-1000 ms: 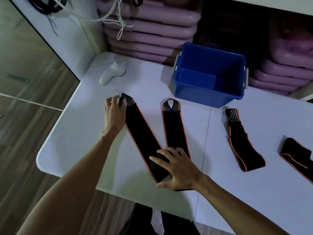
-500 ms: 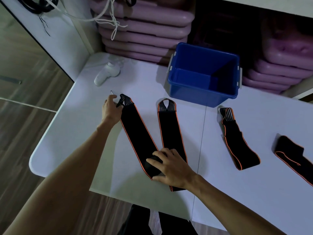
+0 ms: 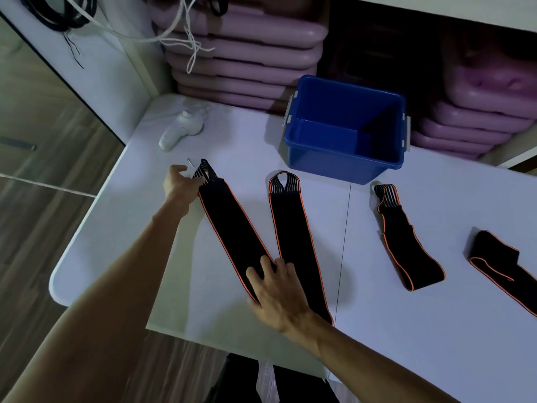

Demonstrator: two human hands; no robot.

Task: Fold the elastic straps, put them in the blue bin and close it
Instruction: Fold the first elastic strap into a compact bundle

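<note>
Several black elastic straps with orange edging lie on the white table (image 3: pixel 110 245). My left hand (image 3: pixel 180 184) pinches the striped far end of the leftmost strap (image 3: pixel 232 228) and lifts it slightly. My right hand (image 3: pixel 276 289) presses flat on the near ends of that strap and the second strap (image 3: pixel 293 225), where the two meet in a V. A third strap (image 3: pixel 404 242) lies folded to the right, and a fourth strap (image 3: pixel 499 260) sits at the right edge. The blue bin (image 3: pixel 343 164) stands open and empty at the back, with no lid in view.
A white handheld device (image 3: pixel 180 130) lies at the table's back left, with a small screw (image 3: pixel 189 162) near my left hand. Stacked pink platforms (image 3: pixel 247 62) fill the shelf behind the bin. White cords (image 3: pixel 186 39) hang at the upper left. The table's left edge drops to wooden floor.
My left hand has closed its fingers on the leftmost strap's striped end and raised it a little. My right hand stays pressed on the near ends.
</note>
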